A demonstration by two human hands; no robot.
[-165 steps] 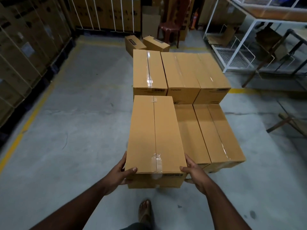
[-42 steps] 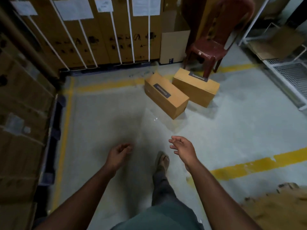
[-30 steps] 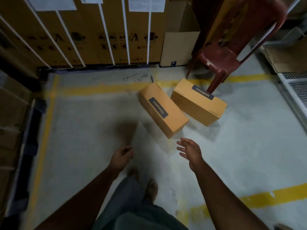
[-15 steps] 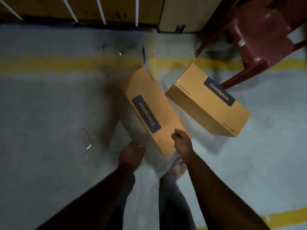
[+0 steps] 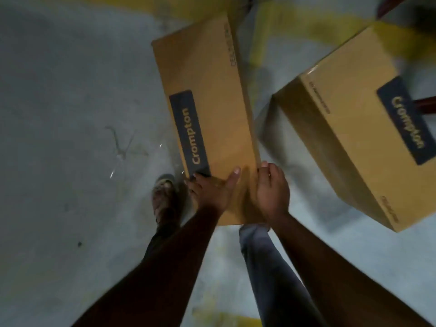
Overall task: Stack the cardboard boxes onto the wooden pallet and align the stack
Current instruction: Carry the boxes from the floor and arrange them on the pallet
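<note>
"On the floor by your feet, which box are you after?"

"The near box (image 5: 207, 119), lying flat on the concrete. My left hand (image 5: 210, 192) lies spread on its top near the label; my right hand (image 5: 271, 192) curls over the right edge, ready to lift. The other box (image 5: 354, 128) waits beside it; no pallet in sight."
</note>
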